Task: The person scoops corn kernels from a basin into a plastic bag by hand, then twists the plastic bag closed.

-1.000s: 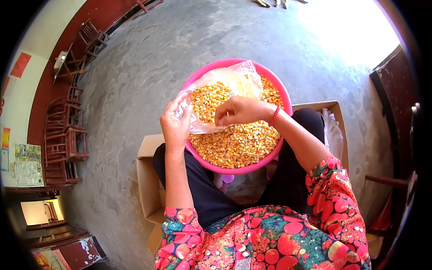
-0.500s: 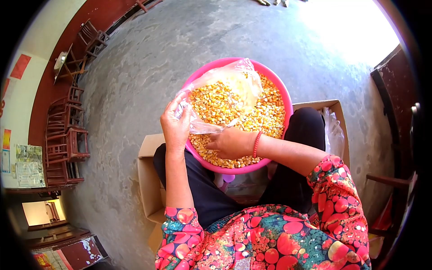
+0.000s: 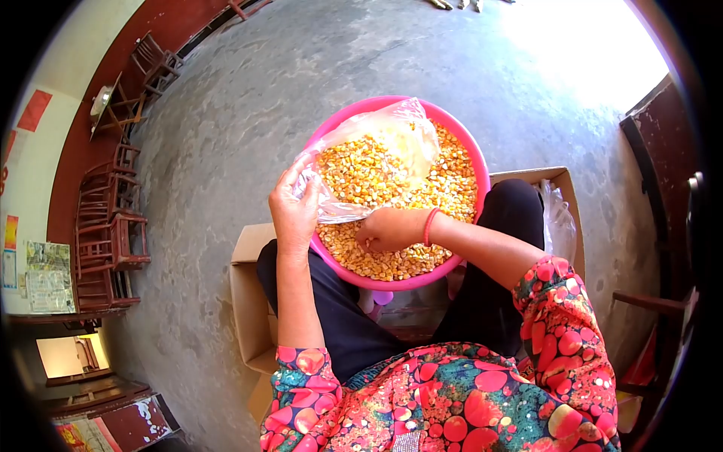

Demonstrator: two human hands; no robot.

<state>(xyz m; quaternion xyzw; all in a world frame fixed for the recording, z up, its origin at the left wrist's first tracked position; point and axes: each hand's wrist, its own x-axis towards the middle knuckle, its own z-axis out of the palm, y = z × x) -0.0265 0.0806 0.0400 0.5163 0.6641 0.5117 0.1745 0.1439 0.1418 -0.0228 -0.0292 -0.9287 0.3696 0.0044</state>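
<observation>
A pink basin (image 3: 482, 169) full of yellow corn kernels (image 3: 452, 181) rests between my knees. Inside it lies a clear plastic bag (image 3: 418, 139) with kernels in it, its mouth toward me. My left hand (image 3: 294, 207) pinches the bag's edge at the basin's left rim. Down among the kernels at the near side, just below the bag's mouth, is my right hand (image 3: 392, 230), a red bracelet on its wrist. Its fingers are curled closed, and what lies inside them is hidden.
An open cardboard box (image 3: 252, 301) shows beside my left leg, and another box edge (image 3: 570, 203) with clear plastic bags (image 3: 556, 218) by my right knee. Wooden chairs (image 3: 113, 218) line the left wall. A dark wooden piece (image 3: 670, 151) stands at right.
My right hand has shifted slightly right, and its outstretched fingers have curled in. The left hand keeps its hold on the bag and has hardly moved.
</observation>
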